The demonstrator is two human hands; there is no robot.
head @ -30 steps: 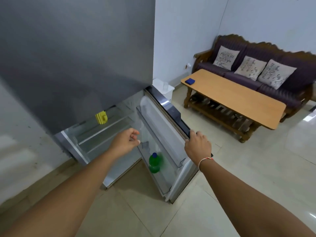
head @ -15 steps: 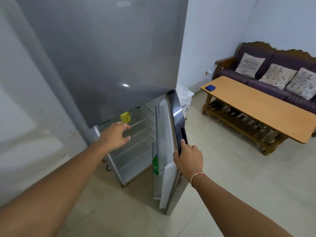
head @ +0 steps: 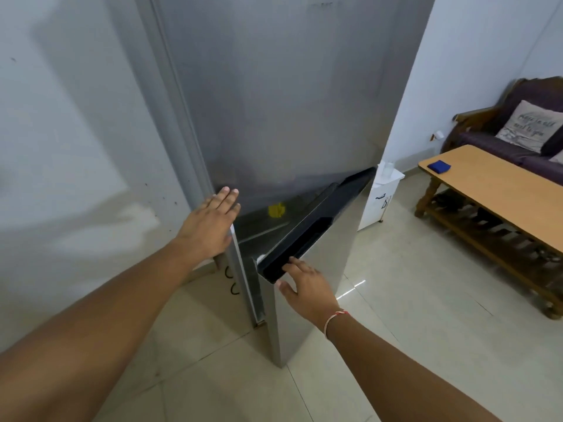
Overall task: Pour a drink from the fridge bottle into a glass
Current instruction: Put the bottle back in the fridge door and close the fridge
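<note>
1. Your left hand (head: 210, 229) lies flat and open against the edge of the fridge (head: 292, 95) body, gripping nothing.
2. Your right hand (head: 307, 284) rests with loose, spread fingers on the dark handle (head: 307, 229) of the lower door (head: 307, 300), not clasped round it.
3. The door stands partly ajar; a yellow item (head: 276, 210) shows inside. The bottle is hidden from view.
4. Risk: the left fingers sit near the door gap, so a swinging door could pinch them.
</note>
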